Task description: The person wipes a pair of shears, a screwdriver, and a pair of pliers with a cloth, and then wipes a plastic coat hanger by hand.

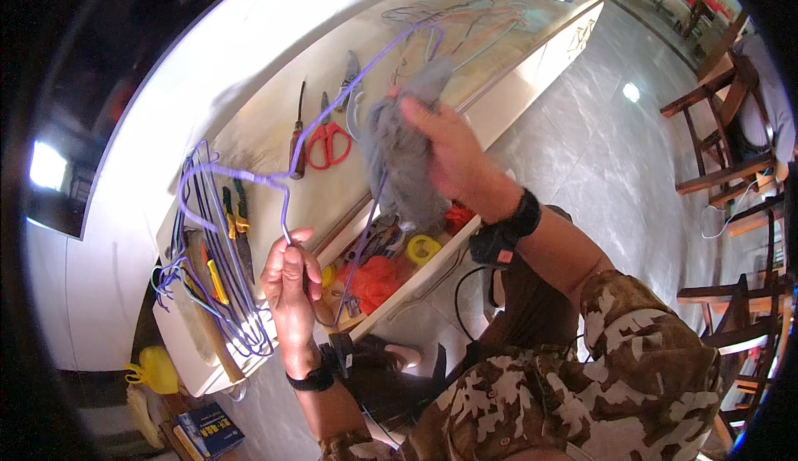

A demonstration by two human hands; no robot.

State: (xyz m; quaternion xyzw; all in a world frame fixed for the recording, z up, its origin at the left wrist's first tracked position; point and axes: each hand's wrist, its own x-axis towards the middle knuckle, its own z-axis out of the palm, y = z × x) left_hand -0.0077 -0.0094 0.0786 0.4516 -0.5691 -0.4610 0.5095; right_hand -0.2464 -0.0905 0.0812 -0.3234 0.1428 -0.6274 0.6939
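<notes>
My left hand [290, 292] pinches a purple cable [285, 211] between thumb and fingertips, above the front of the cabinet. From there the cable bends up and loops across the cabinet top. A crumpled grey cloth [405, 155] is held in my right hand [458, 158], which is blurred. One purple strand passes down from under the cloth toward the drawer; whether the cloth wraps it is hidden. Left of my left hand lies a coiled bundle of purple and dark cables [234, 286]. Red-handled scissors [328, 146] and a screwdriver [298, 149] lie beyond, between the hands.
Below my hands an open drawer [399, 308] holds an orange-red bag [374, 283] and a yellow tape roll [423, 249]. Yellow-handled pliers [237, 224] and a yellow utility knife [216, 280] lie left. Loose wires [464, 18] spread at the far end. Wooden chairs [723, 118] stand right, a seated person beside them.
</notes>
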